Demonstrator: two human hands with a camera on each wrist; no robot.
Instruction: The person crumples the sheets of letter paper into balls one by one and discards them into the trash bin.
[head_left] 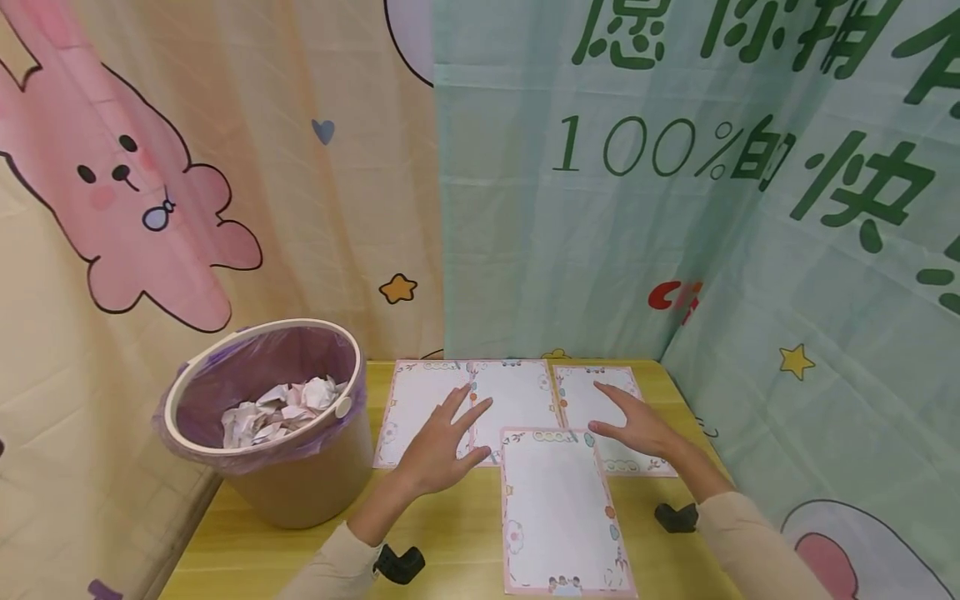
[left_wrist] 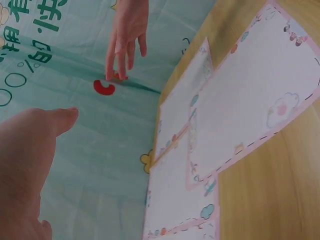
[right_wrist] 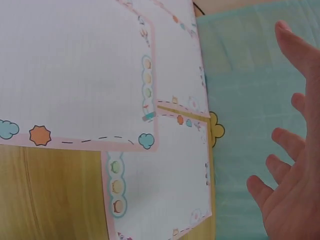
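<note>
In the head view my left hand (head_left: 442, 446) hovers over the table with fingers spread, holding nothing. My right hand (head_left: 637, 425), also spread and holding nothing, hovers over the sheet at the back right (head_left: 596, 400). Between and below the hands lies a front sheet of pink-bordered paper (head_left: 558, 512), its top edge overlapping the sheets behind. Two more such sheets lie along the back: a left sheet (head_left: 427, 392), partly behind my left hand, and a middle sheet (head_left: 513, 400). Both wrist views show the hands (left_wrist: 30, 165) (right_wrist: 295, 165) raised above the papers.
A tan bucket (head_left: 307, 492) with a purple liner stands at the table's left, crumpled paper (head_left: 281, 408) inside it. Printed curtains (head_left: 540, 275) hang behind and on both sides of the yellow wooden table (head_left: 450, 542). Black wrist-worn pieces (head_left: 400, 564) show near each sleeve.
</note>
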